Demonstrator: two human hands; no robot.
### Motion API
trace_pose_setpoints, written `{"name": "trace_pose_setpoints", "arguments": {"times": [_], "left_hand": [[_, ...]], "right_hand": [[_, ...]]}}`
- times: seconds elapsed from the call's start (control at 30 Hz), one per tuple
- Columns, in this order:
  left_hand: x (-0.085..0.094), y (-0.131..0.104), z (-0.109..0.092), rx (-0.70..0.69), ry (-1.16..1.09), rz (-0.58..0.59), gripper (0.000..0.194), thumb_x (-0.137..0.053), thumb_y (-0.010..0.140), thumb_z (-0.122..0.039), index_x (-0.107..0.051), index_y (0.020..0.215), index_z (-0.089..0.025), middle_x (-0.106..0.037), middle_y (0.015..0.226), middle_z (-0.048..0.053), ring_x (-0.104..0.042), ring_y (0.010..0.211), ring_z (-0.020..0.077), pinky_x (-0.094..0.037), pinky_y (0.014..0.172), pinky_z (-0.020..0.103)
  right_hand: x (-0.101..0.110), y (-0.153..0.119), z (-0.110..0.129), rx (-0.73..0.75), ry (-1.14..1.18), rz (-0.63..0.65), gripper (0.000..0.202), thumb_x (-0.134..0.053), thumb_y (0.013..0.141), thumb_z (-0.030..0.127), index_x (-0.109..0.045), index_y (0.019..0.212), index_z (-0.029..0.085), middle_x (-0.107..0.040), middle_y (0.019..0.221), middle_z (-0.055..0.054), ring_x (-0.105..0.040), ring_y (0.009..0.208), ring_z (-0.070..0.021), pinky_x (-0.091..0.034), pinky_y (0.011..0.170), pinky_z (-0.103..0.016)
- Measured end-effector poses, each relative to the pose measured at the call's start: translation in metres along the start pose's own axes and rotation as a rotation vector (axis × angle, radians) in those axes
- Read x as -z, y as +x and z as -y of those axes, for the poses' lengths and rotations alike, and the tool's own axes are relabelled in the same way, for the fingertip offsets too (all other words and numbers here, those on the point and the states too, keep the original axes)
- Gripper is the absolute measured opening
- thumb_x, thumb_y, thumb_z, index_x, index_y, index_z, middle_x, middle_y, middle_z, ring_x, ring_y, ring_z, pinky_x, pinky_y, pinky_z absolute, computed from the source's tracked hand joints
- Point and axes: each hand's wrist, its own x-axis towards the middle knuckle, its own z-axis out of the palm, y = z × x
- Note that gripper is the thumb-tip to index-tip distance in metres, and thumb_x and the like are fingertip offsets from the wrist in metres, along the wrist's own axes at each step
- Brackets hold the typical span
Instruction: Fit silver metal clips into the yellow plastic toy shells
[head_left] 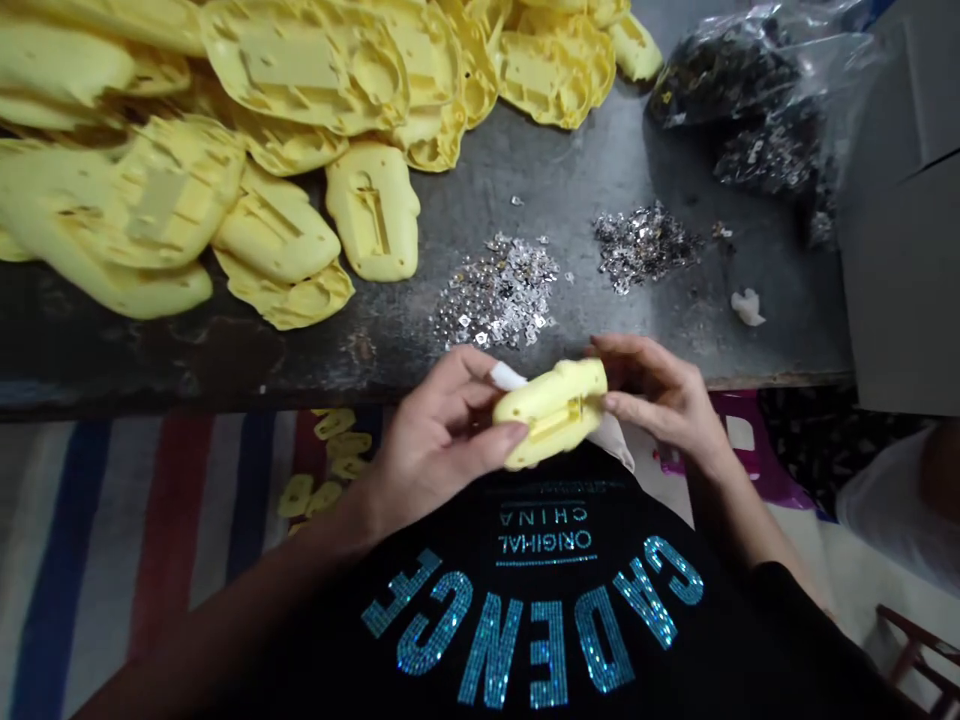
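Your left hand is closed around a yellow plastic shell, just below frame center, thumb on the near face, white wrap on one finger. The shell is tilted, smooth and rounded, wavy-edged, with a long recessed slot facing up. Your right hand is at its right end, thumb tip at the edge, fingers curled behind; can't tell if it's pinching anything.

Table is dark, scuffed, dull metal-looking. Two loose heaps of small shiny metal pieces on it: left heap just above your left hand, flat bits mixed with rounder ones; right heap smaller, darker. Crumpled white scrap right of that.

Upper left: pile of yellow shells, some showing ribbed, hollow insides, some smooth backs. Upper right: clear, wrinkled plastic bag of metal parts. Lower left: more yellow pieces on a red, white and blue striped sheet.
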Motion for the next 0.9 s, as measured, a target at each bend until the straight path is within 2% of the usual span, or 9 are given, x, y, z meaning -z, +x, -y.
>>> {"name": "trace_pose_setpoints", "arguments": {"times": [0.1,0.17,0.3,0.37,0.47,0.53,0.63,0.77,0.9], "left_hand": [[0.015,-0.005,0.002,0.076,-0.142,-0.105,0.037,-0.087,0.096,-0.027,-0.057,0.118,-0.028,-0.082,0.091,-0.003,-0.080,0.068,0.0190,-0.071,0.061,0.029],[0.023,-0.008,0.004,0.110,-0.188,-0.132,0.037,-0.087,0.095,-0.028,-0.056,0.115,-0.029,-0.082,0.091,-0.003,-0.081,0.069,0.0200,-0.071,0.059,0.030],[0.027,-0.013,0.007,0.152,-0.234,-0.082,0.046,-0.091,0.089,-0.027,-0.067,0.128,-0.031,-0.082,0.092,-0.001,-0.082,0.073,0.0203,-0.070,0.063,0.027],[0.024,-0.016,0.001,0.223,-0.245,-0.047,0.051,-0.092,0.088,-0.028,-0.074,0.136,-0.030,-0.086,0.098,0.003,-0.085,0.081,0.0229,-0.073,0.071,0.029],[0.018,-0.018,-0.012,0.383,-0.246,-0.032,0.044,-0.094,0.088,-0.031,-0.084,0.131,-0.024,-0.090,0.116,0.013,-0.090,0.098,0.0306,-0.076,0.086,0.036],[0.016,-0.017,-0.018,0.434,-0.253,-0.017,0.043,-0.096,0.086,-0.032,-0.088,0.127,-0.023,-0.091,0.118,0.014,-0.090,0.100,0.0308,-0.075,0.086,0.034],[0.020,-0.011,-0.016,0.408,-0.239,0.096,0.046,-0.096,0.087,-0.031,-0.087,0.132,-0.026,-0.092,0.116,0.012,-0.091,0.099,0.0293,-0.074,0.085,0.031],[0.032,-0.008,-0.007,0.348,-0.153,0.275,0.052,-0.090,0.095,-0.031,-0.078,0.145,-0.030,-0.090,0.127,0.012,-0.090,0.111,0.0335,-0.075,0.091,0.037],[0.033,-0.013,-0.003,0.362,-0.149,0.292,0.050,-0.088,0.099,-0.031,-0.070,0.145,-0.030,-0.085,0.143,0.014,-0.089,0.117,0.0354,-0.075,0.092,0.040]], "right_hand": [[0.018,0.027,-0.019,0.030,-0.304,-0.223,0.018,-0.084,0.100,0.035,-0.087,0.116,0.027,-0.083,0.105,-0.003,-0.076,0.088,-0.0204,-0.063,0.083,-0.037],[0.027,0.043,-0.031,0.041,-0.515,-0.330,0.012,-0.080,0.099,0.029,-0.088,0.108,0.028,-0.080,0.100,-0.003,-0.073,0.086,-0.0210,-0.061,0.086,-0.040],[0.030,0.061,-0.043,0.048,-0.657,-0.298,0.011,-0.079,0.097,0.029,-0.087,0.104,0.028,-0.078,0.098,-0.003,-0.071,0.093,-0.0252,-0.059,0.095,-0.046],[0.029,0.060,-0.042,0.062,-0.642,-0.270,0.007,-0.079,0.098,0.030,-0.086,0.100,0.028,-0.078,0.097,-0.003,-0.071,0.094,-0.0259,-0.059,0.095,-0.046],[0.030,0.055,-0.038,0.072,-0.561,-0.248,0.005,-0.080,0.098,0.028,-0.085,0.098,0.028,-0.079,0.099,-0.003,-0.072,0.094,-0.0248,-0.059,0.092,-0.044],[0.031,0.054,-0.036,0.071,-0.547,-0.265,0.006,-0.080,0.098,0.026,-0.085,0.100,0.027,-0.079,0.098,-0.003,-0.072,0.093,-0.0240,-0.059,0.092,-0.043],[0.029,0.057,-0.037,0.072,-0.600,-0.266,0.006,-0.080,0.098,0.027,-0.085,0.102,0.028,-0.078,0.097,-0.003,-0.071,0.093,-0.0248,-0.058,0.091,-0.044],[0.022,0.066,-0.041,0.065,-0.666,-0.247,0.005,-0.083,0.098,0.033,-0.084,0.102,0.030,-0.077,0.097,-0.004,-0.070,0.094,-0.0272,-0.057,0.089,-0.045],[0.020,0.066,-0.039,0.083,-0.628,-0.244,0.002,-0.082,0.099,0.030,-0.083,0.098,0.029,-0.077,0.095,-0.004,-0.072,0.094,-0.0271,-0.057,0.088,-0.044]]}}
